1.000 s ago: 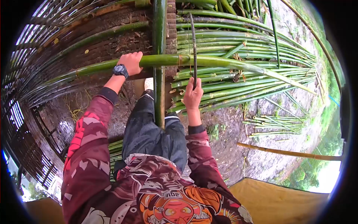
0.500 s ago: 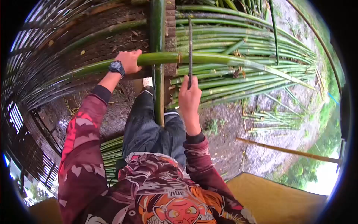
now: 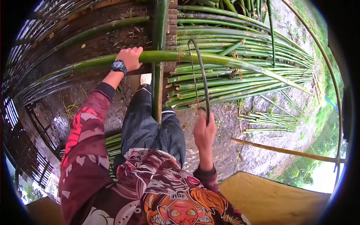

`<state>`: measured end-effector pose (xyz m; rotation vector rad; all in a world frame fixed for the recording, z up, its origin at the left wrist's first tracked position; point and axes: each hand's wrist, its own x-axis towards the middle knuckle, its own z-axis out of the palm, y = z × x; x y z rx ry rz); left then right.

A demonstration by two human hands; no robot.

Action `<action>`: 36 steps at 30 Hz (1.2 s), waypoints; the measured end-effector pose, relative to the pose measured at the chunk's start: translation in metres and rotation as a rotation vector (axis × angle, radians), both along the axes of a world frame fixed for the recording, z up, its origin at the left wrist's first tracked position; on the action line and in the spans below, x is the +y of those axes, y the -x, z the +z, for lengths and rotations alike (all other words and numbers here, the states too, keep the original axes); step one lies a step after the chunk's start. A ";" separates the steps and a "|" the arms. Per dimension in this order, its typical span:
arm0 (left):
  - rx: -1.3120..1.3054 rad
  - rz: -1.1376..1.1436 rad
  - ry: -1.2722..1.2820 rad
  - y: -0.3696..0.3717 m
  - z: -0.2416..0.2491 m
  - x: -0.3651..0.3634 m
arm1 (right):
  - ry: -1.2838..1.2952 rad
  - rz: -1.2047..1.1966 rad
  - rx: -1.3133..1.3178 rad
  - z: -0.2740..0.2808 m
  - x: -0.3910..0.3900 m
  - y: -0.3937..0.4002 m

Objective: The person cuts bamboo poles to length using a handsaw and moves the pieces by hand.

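Observation:
A long green bamboo pole (image 3: 161, 56) runs across the view, resting over an upright-running bamboo pole (image 3: 157, 90) between my legs. My left hand (image 3: 129, 59), with a black watch at the wrist, is wrapped round the long pole left of that crossing. My right hand (image 3: 204, 129) grips the lower end of a bow saw (image 3: 204, 78) with a dark curved frame. Its thin blade passes by the long pole to the right of the crossing, near a node. Whether the teeth touch the pole I cannot tell.
Many cut bamboo poles (image 3: 210, 88) lie in a pile at the right. A smaller bundle (image 3: 270, 122) is on the muddy ground beyond. Slatted bamboo (image 3: 41, 161) stands at the left, a brown pole (image 3: 281, 149) and yellowish sheet (image 3: 270, 191) at lower right.
My right hand has moved down and to the right with the saw, whose curved frame now shows beside the blade. My left hand remains on the pole.

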<state>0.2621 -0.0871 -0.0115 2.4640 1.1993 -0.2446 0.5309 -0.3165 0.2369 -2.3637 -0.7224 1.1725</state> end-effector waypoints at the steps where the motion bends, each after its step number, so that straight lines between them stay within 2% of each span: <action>1: -0.027 0.008 -0.016 0.000 0.001 0.000 | 0.069 -0.068 0.071 0.011 -0.004 0.001; 2: -0.029 0.007 -0.020 -0.002 0.000 0.007 | 0.066 -0.070 0.070 -0.003 0.009 0.000; 4: -0.050 -0.034 -0.041 0.001 0.000 0.003 | -0.084 0.156 -0.186 -0.042 0.049 -0.001; 6: -0.073 -0.022 -0.065 0.000 -0.003 0.000 | -0.213 0.197 -0.187 -0.112 0.105 -0.013; 7: -0.038 -0.026 -0.045 -0.001 -0.001 0.012 | -0.260 0.180 -0.193 -0.116 0.124 -0.014; 8: -0.004 -0.029 0.013 0.000 0.001 0.006 | -0.195 0.156 -0.146 -0.111 0.128 -0.015; 10: -0.053 -0.012 0.016 -0.005 0.005 0.016 | -0.138 0.135 -0.109 -0.105 0.117 -0.014; 12: 0.050 -0.022 0.169 -0.006 0.014 0.022 | -0.302 0.081 -0.097 -0.134 0.080 -0.002; 13: 0.048 -0.017 0.214 -0.007 0.013 0.028 | -0.305 0.084 -0.094 -0.163 0.065 0.000; 15: 0.042 -0.034 0.277 -0.009 0.015 0.039 | -0.607 -0.073 0.003 -0.205 0.050 0.001; 18: -0.003 -0.075 0.447 -0.009 0.012 0.059 | -0.656 -0.042 0.008 -0.231 0.049 -0.002; 20: -0.002 -0.049 0.403 -0.006 0.008 0.055 | -0.571 -0.044 0.019 -0.192 0.061 -0.002; 22: -0.008 -0.058 0.417 -0.007 0.009 0.055 | -0.357 -0.023 0.004 -0.131 0.061 -0.002; 25: -0.006 -0.058 0.426 -0.007 0.012 0.057 | -0.281 0.320 -0.272 -0.057 0.007 -0.002; 27: 0.003 -0.054 0.449 -0.004 0.007 0.054 | -0.036 -0.107 0.070 -0.019 -0.014 -0.003; 28: -0.001 -0.053 0.428 -0.005 0.008 0.053 | -0.033 -0.103 0.071 -0.023 0.001 -0.008; 30: -0.008 -0.061 0.406 -0.007 0.003 0.060 | -0.155 0.083 -0.085 -0.045 0.040 -0.016; 32: -0.064 -0.118 0.460 -0.010 0.001 0.043 | -0.168 0.233 -0.221 -0.088 0.093 -0.030; 33: -0.087 -0.166 0.422 -0.011 0.007 0.063 | -0.200 0.208 -0.235 -0.084 0.090 -0.027; 34: -0.119 -0.155 0.358 0.001 -0.011 0.058 | -0.221 0.124 -0.145 -0.089 0.100 -0.024; 36: -0.145 -0.125 0.276 -0.002 0.011 0.051 | -0.177 0.050 -0.041 -0.082 0.086 -0.012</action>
